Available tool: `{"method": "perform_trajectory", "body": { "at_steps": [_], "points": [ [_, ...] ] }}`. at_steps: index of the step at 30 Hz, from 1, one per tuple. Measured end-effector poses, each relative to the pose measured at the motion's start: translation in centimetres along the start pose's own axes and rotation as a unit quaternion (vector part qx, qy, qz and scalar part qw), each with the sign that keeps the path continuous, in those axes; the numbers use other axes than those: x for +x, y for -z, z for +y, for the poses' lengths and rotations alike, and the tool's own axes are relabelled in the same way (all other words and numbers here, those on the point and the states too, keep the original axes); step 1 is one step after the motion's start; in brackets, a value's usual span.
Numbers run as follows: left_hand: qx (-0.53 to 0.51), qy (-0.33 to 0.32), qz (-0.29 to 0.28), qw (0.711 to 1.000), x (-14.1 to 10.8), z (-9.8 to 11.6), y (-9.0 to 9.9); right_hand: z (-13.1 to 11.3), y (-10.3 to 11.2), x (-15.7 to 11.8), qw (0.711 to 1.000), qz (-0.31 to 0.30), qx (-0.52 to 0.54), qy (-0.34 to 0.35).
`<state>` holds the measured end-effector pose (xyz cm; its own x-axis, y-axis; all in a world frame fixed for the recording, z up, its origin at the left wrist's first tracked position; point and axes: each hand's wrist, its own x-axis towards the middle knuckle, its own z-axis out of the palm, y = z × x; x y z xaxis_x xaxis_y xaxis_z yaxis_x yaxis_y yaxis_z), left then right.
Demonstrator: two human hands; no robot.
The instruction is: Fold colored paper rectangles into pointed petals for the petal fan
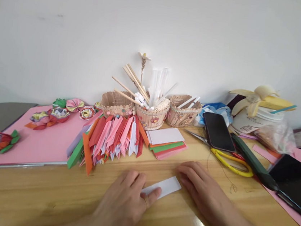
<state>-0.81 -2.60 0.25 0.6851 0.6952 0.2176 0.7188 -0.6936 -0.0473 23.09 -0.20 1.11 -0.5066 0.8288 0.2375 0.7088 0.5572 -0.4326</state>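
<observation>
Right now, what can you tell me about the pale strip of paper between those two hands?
The pale strip of paper looks thin, plain and narrow, whitish with a faint lilac tint. It lies on the wooden table, slanting so its bare right end is farther away. The left hand covers its other end, with the thumb on top. The right hand is close by the bare end; whether it touches, I cannot tell.
</observation>
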Motion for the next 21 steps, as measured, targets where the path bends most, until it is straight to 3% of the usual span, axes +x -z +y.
{"method": "perform_trajectory", "body": {
  "at_steps": [3,7,13,21],
  "points": [
    [-0.001,-0.019,0.044,0.999,-0.1,0.0,-0.4,-0.8,0.7,-1.0,0.994,-0.013,-0.076,0.071],
    [-0.012,-0.056,0.093,0.994,0.0,0.0,-0.4,-2.5,0.8,-1.9,0.967,-0.128,-0.136,0.172],
    [-0.033,-0.1,0.122,0.987,-0.1,-0.1,-0.6,-2.6,0.5,-1.9,0.961,-0.162,-0.138,0.176],
    [0.072,-0.145,0.14,0.977,-0.7,0.2,0.1,-1.7,0.6,-2.4,0.966,-0.181,-0.095,0.159]
  ]
}}
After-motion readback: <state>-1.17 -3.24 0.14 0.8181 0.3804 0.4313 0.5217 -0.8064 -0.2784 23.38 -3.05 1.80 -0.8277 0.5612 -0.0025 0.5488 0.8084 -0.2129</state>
